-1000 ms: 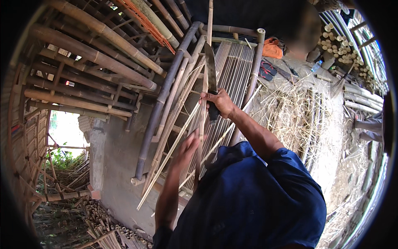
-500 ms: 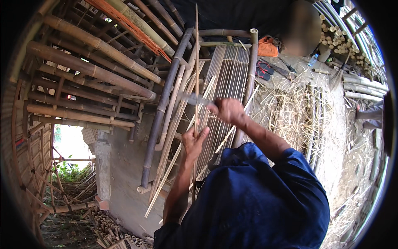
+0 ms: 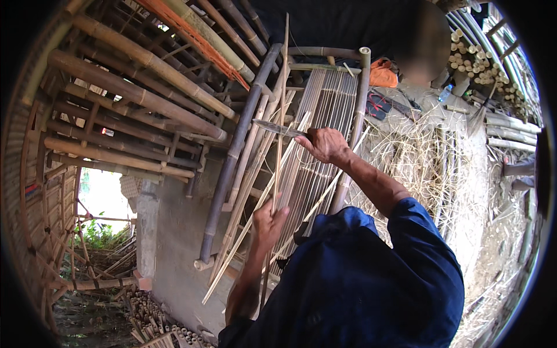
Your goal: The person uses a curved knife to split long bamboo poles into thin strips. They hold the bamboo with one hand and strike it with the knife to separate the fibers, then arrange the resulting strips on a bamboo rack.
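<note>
In my right hand (image 3: 329, 145) is a large knife (image 3: 278, 128); my fingers are closed round its handle. Its blade points left and lies across a long, thin bamboo strip (image 3: 284, 87). Lower down, my left hand (image 3: 268, 223) is closed on the same strip, which runs upright past my palm and down along my forearm. Beneath both hands stands a bamboo frame (image 3: 359, 93) with a slatted bed of thin bamboo strips (image 3: 325, 107). More loose strips (image 3: 246, 238) lie lengthwise on its left side.
Thick bamboo poles (image 3: 139, 98) stack up at the left. Shavings (image 3: 400, 156) cover the ground at the right, near a plastic bottle (image 3: 445, 93) and an orange cloth (image 3: 383, 73). Cut bamboo poles (image 3: 473, 58) are piled at the far right. A person (image 3: 522, 168) stands at the right edge.
My left hand has moved down a little, nearer my body. The knife, blurred before, now shows sharply, and my right hand has shifted slightly right. The whole view has also shifted a little.
</note>
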### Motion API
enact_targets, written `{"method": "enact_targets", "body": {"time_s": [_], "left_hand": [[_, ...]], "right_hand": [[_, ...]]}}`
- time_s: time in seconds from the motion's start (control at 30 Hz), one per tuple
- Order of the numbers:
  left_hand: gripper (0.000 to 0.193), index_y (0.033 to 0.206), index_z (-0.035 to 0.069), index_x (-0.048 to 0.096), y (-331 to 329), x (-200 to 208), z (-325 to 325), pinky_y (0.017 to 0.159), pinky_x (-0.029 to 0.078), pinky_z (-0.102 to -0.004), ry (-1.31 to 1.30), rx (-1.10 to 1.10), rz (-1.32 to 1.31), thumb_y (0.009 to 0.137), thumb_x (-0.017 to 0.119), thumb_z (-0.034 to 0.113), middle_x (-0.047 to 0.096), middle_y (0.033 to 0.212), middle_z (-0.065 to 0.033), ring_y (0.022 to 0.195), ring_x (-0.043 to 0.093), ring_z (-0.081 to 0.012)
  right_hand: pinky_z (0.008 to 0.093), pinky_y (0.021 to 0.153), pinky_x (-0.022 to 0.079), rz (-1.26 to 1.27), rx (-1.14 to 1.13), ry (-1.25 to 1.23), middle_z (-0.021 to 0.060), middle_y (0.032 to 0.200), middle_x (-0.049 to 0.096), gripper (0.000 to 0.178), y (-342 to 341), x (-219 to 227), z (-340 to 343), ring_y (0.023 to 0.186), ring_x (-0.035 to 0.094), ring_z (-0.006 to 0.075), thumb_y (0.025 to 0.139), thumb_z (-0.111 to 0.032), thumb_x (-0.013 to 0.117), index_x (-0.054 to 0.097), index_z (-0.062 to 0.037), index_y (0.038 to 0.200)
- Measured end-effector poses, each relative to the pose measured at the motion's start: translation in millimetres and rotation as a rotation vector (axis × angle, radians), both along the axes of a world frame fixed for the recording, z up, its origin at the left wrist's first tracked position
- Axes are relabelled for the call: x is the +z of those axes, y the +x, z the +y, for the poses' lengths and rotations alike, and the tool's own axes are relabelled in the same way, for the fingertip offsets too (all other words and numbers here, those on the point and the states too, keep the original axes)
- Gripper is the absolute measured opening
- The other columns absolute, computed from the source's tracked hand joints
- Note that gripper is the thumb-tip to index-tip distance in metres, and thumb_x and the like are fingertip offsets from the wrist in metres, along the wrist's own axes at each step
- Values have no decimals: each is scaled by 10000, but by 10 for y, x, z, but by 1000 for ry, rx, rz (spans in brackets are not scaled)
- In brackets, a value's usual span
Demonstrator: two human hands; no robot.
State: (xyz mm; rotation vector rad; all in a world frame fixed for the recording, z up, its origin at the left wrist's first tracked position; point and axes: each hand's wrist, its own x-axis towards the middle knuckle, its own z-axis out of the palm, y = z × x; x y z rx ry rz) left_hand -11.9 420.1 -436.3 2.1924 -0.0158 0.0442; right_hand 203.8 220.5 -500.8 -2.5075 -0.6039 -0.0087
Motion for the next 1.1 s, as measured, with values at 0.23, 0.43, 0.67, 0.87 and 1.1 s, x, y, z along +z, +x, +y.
{"method": "enact_targets", "body": {"time_s": [0.23, 0.43, 0.67, 0.87, 1.1], "left_hand": [[454, 1353, -33, 537, -777, 553, -23, 526, 389, -244, 82, -7, 356, 932, 621, 115, 533, 656, -6, 588, 449, -41], [404, 1320, 9, 587, -1196, 202, 436, 573, 415, -226, -387, 27, 604, 947, 644, 153, 581, 739, 40, 659, 507, -32], [662, 1453, 10, 439, -248, 113, 614, 1060, 416, -392, -318, -159, 374, 1001, 472, 491, 634, 1279, -178, 1264, 556, -255], [466, 1410, 42, 498, 778, -206, -118, 629, 483, -245, -1075, -48, 211, 1016, 531, 289, 567, 809, -9, 633, 531, -78], [325, 1305, 102, 614, 855, -342, 156, 429, 301, -182, -596, 237, 197, 998, 569, 199, 491, 678, 31, 467, 385, -16]], "right_hand": [[301, 335, 376, -114, -249, 107, 8, 482, 438, 749, 1150, -23, -600, 408, 419, 91, 985, -676, 285, 641, -78, 708], [303, 475, 491, 899, -91, 1353, 68, 674, 613, 650, 755, 443, -408, 489, 543, 131, 915, -657, 540, 619, -23, 800], [312, 422, 444, 830, -144, 1261, 62, 567, 545, 267, 237, 610, 80, 423, 510, 150, 950, -220, 623, 616, -2, 795], [320, 478, 436, 553, 87, 719, 78, 652, 616, 494, 10, 821, 355, 514, 556, 134, 968, -461, 596, 661, 9, 833], [452, 539, 515, -68, 230, -75, 168, 752, 642, 846, -474, 717, 185, 607, 655, 275, 906, -794, 275, 656, -49, 1033]]}}
